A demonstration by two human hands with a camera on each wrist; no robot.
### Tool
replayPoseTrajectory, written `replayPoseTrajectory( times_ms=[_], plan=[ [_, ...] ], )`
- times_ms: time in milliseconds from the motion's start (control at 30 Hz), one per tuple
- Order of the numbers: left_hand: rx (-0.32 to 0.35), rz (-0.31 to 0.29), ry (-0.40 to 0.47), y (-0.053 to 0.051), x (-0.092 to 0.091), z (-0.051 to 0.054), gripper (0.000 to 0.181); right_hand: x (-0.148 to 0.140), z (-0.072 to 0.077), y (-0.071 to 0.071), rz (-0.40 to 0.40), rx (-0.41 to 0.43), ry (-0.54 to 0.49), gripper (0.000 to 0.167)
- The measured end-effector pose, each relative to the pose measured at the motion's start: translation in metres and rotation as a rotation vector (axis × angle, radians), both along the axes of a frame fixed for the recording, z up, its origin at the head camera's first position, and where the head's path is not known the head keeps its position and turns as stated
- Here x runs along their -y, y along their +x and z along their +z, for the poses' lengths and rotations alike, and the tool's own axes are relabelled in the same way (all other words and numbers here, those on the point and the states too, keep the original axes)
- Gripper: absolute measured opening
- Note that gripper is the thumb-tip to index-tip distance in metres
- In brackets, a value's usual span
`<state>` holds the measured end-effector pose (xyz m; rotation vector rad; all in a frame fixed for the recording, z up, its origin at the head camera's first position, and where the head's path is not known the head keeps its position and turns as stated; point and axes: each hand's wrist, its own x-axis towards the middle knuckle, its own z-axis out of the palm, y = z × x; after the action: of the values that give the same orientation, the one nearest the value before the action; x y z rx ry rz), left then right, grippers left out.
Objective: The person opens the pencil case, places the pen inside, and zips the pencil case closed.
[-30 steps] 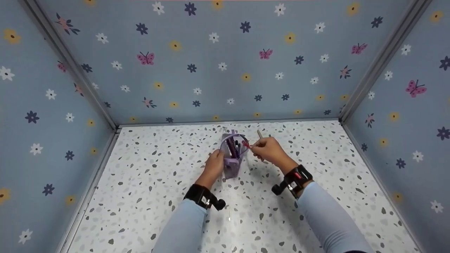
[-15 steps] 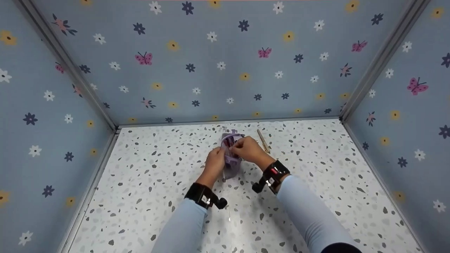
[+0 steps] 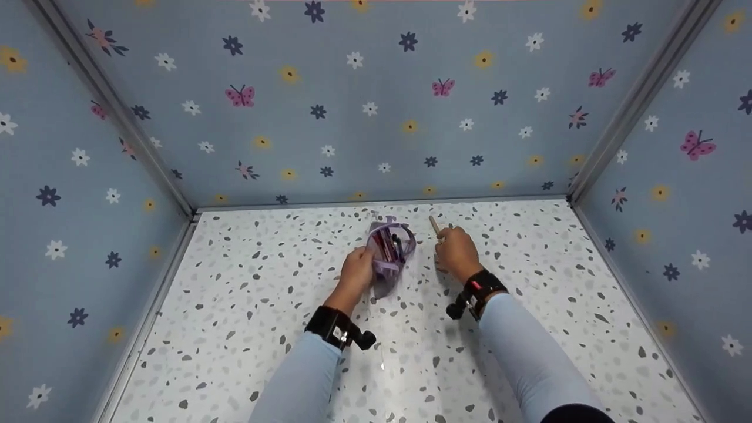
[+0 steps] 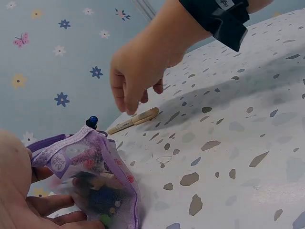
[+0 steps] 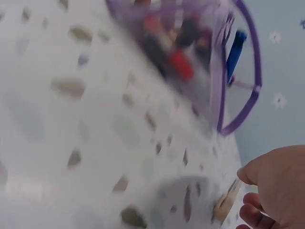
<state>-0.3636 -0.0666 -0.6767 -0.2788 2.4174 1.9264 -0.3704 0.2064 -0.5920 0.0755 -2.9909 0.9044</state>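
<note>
A purple mesh pencil case (image 3: 385, 286) stands unzipped with several pens (image 3: 386, 244) inside. My left hand (image 3: 356, 271) grips its left side, thumb at the opening's rim and fingers along the mesh in the left wrist view. A blue pen (image 5: 236, 52) pokes out of the opening in the right wrist view. To the right of the case, a beige marker (image 4: 138, 120) lies on the tabletop. Just over it is my right hand (image 3: 458, 254), fingers bent loosely downward and nothing seen between them. In the head view this hand covers the marker's near part.
The white speckled tabletop (image 3: 264, 329) spreads around both hands. Blue flowered panels (image 3: 376, 135) rise at the back and both sides, with grey metal edging at the corners. The back panel stands close behind the case and marker.
My right hand carried a small red item to the case, reached into the opening, then came back out to the right over the marker. My left hand has kept holding the case.
</note>
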Motion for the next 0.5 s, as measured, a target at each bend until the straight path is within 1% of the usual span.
replayPoseTrajectory(
  times_ms=[100, 167, 200, 300, 333, 400, 433, 467, 500],
  plan=[
    [0.002, -0.002, -0.010, 0.015, -0.004, 0.024, 0.043, -0.011, -0.010, -0.001, -0.009, 0.034, 0.006, 0.030],
    [-0.014, -0.006, -0.018, 0.018, -0.004, 0.029, 0.043, -0.016, -0.014, -0.001, -0.011, 0.058, -0.008, 0.029],
    [-0.012, -0.020, -0.006, 0.019, -0.004, 0.032, 0.044, -0.018, -0.015, -0.001, -0.013, 0.067, -0.013, 0.029],
    [0.013, -0.016, -0.014, 0.011, -0.002, 0.022, 0.038, -0.020, -0.016, 0.000, -0.031, 0.084, -0.033, 0.029],
    [0.015, -0.008, -0.031, 0.007, -0.001, 0.016, 0.037, -0.020, -0.016, 0.000, -0.035, 0.085, -0.037, 0.028],
    [0.035, -0.024, -0.018, 0.002, 0.002, 0.011, 0.036, -0.019, -0.016, 0.000, -0.038, 0.079, -0.024, 0.025],
    [0.038, -0.022, -0.021, 0.000, 0.003, 0.008, 0.036, -0.018, -0.017, 0.000, -0.040, 0.072, -0.013, 0.023],
    [0.034, -0.032, -0.017, 0.000, 0.004, 0.007, 0.037, -0.018, -0.017, 0.000, -0.046, 0.069, -0.008, 0.021],
    [0.029, -0.042, -0.012, 0.007, 0.004, 0.017, 0.038, -0.017, -0.018, 0.000, -0.051, 0.059, -0.001, 0.020]
  ],
)
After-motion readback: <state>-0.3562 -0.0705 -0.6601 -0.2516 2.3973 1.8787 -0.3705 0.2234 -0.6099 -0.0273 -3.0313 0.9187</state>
